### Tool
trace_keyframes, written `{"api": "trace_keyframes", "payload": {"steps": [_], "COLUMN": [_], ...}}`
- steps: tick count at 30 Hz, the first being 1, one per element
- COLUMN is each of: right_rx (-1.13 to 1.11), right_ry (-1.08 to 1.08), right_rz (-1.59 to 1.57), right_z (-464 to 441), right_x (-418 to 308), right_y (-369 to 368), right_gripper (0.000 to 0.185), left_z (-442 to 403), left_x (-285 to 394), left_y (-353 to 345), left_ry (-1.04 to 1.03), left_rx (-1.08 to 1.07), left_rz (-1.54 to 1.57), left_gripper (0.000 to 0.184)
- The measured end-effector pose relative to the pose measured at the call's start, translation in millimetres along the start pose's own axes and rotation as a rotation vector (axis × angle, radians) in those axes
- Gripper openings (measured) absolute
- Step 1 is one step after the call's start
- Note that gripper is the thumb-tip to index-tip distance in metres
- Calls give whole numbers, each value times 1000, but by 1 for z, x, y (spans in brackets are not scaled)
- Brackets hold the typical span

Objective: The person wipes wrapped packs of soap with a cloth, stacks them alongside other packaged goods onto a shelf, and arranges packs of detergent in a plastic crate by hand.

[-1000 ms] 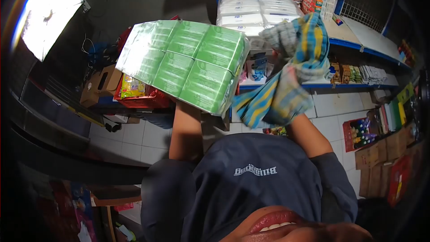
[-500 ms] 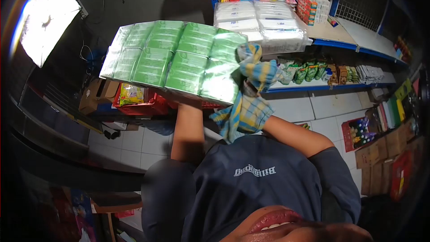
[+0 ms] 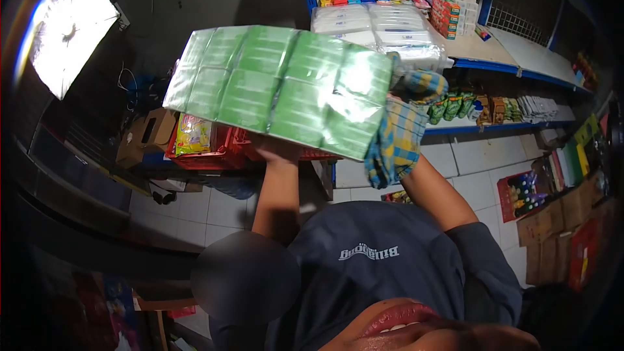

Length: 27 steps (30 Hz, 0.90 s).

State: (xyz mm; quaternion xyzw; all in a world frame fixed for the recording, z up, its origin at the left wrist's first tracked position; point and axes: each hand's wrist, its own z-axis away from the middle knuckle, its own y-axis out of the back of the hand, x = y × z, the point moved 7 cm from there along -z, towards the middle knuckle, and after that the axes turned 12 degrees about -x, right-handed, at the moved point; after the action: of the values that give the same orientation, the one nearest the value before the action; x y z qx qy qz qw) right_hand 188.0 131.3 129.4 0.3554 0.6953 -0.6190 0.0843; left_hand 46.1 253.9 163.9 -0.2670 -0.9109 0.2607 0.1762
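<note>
Pack (image 3: 279, 88) shifted right, overlapping crate (image 3: 221, 157), left hand (image 3: 278, 150) grip unclear, right hand (image 3: 394, 98) clutching cloth (image 3: 402, 135)

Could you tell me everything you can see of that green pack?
The green pack is a long block of glossy boxes, seemingly bundled in clear plastic. Its visible broad face shows two rows, with dark seams and pale printing too blurred to read; glare whitens patches. Held in the air, it slants down toward the right, the left hand under its lower edge. A blue-and-yellow checked cloth is at its right end, apparently touching it.
</note>
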Motion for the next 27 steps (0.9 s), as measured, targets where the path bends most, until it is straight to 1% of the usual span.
{"api": "trace_keyframes", "payload": {"steps": [1, 2, 3, 4, 6, 7, 9, 10, 12, 13, 14, 15, 16, 17, 18, 20, 21, 22, 24, 26, 27], "right_rx": [15, 33, 51, 69, 117, 145, 209, 242, 310, 332, 347, 338, 309, 257, 260, 287, 266, 245, 224, 72, 13], "right_ry": [21, 43, 66, 92, 128, 137, 145, 141, 134, 130, 130, 144, 184, 259, 279, 295, 374, 451, 639, 738, 765], "right_rz": [11, 28, 43, 66, 107, 131, 184, 220, 292, 339, 399, 478, 577, 730, 717, 802, 849, 895, 1224, 1388, 1649], "right_z": [0, 1, 2, 3, 4, 6, 9, 15, 25, 33, 43, 53, 65, 72, 80, 83, 82, 78, 73, 72, 69], "right_x": [-4, -10, -15, -22, -35, -39, -40, -38, -35, -35, -38, -43, -52, -69, -81, -110, -123, -135, -150, -140, -128], "right_y": [6, 13, 21, 29, 51, 63, 94, 111, 144, 158, 168, 172, 164, 152, 131, 115, 97, 75, 10, -49, -72], "right_gripper": [43, 43, 44, 44, 44, 44, 44, 45, 45, 45, 45, 46, 46, 56, 65, 70, 66, 63, 55, 50, 50], "left_z": [1, 6, 6, -3, -7, -7, -14, -14, -6, 10, 17, 24, 31, 39, 45, 50, 57, 61, 63, 61, 62], "left_x": [4, 9, 17, 28, 32, 36, 19, 19, 17, 23, 21, 20, 20, 20, 18, 14, 13, 6, -6, -15, -21], "left_y": [6, 17, 15, -1, -2, -5, -20, -20, -7, 18, 23, 30, 37, 40, 42, 29, 29, 27, 13, 3, 0], "left_ry": [22, 63, 111, 48, 106, 96, 207, 199, 200, 161, 148, 145, 145, 134, 132, 159, 151, 163, 196, 249, 320], "left_rx": [97, 295, 425, 271, 183, 189, -2, -7, 157, 461, 464, 518, 569, 563, 554, 316, 344, 344, 277, 257, 234], "left_rz": [-42, -122, -240, -629, -858, -862, -349, -350, -193, -304, -306, -324, -340, -347, -346, -582, -677, -672, -833, -804, -809], "left_gripper": [62, 52, 44, 50, 59, 59, 62, 62, 61, 56, 56, 56, 56, 61, 61, 70, 76, 76, 77, 79, 81]}}
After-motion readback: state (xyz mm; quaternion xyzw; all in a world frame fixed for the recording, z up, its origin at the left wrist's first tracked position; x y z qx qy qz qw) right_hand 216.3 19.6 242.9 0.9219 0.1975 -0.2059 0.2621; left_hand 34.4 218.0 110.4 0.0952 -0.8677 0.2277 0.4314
